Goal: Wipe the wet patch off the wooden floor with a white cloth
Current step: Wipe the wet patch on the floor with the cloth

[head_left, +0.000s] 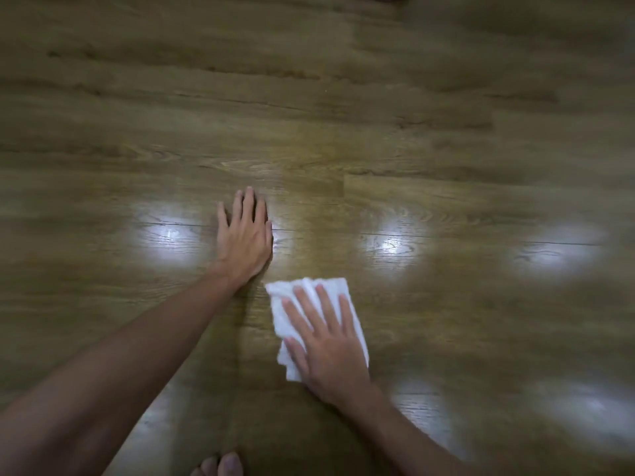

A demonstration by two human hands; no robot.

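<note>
One folded white cloth is pressed flat on the wooden floor, mid-frame, under the right hand, fingers spread, not clenched. It looks light, soft and limp, so it is best held down by the palm. The left hand is laid open on bare boards.

Folded white cloth flat on glossy wooden floor

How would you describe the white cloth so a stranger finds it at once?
Look at the wooden floor, near the lower middle. The white cloth lies flat under the right hand, beside the bare left hand. It is the only white, folded fabric there.
</note>
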